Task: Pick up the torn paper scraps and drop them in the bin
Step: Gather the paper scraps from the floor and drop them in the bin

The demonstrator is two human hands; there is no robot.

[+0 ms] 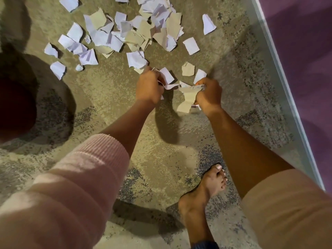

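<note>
Speckled floor (161, 155) is holding scattered paper scraps (125, 33); left hand (150, 87) and right hand (209, 95) are each clutching scraps.

Two hands (150, 87) (209, 94), one foot (203, 191), dozens of scraps (136, 31) (many overlapping)

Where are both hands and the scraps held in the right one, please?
left hand (149, 87): head view, back of the hand.
right hand (209, 95): head view, back of the hand.
held scraps (188, 100): head view, hanging tan piece.
</note>
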